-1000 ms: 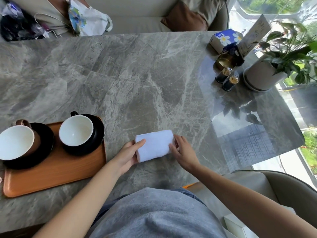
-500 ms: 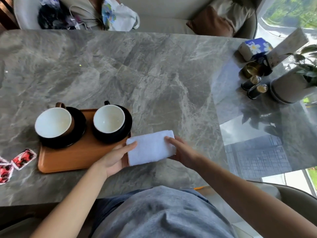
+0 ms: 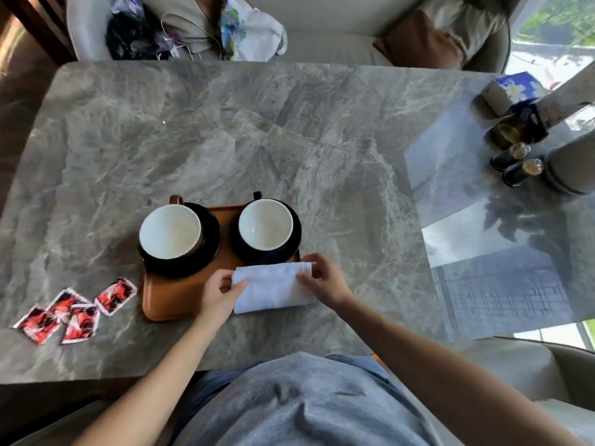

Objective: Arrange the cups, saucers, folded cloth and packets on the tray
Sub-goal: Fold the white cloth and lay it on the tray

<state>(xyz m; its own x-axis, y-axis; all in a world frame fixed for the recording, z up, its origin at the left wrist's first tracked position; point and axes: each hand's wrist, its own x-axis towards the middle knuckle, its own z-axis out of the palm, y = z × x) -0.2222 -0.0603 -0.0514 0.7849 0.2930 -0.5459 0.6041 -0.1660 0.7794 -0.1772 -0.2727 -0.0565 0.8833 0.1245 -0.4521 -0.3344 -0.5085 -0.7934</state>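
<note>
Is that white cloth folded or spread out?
Folded: the white cloth is a compact rectangle, its ends pinched by left hand and right hand.

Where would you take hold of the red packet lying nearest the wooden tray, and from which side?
Likely a pinch from above on its white crimped edge facing the brown wooden tray. The red square packet lies flat on the grey marble table, so it offers no sides to wrap, and that edge lies clear of the other packets.
</note>
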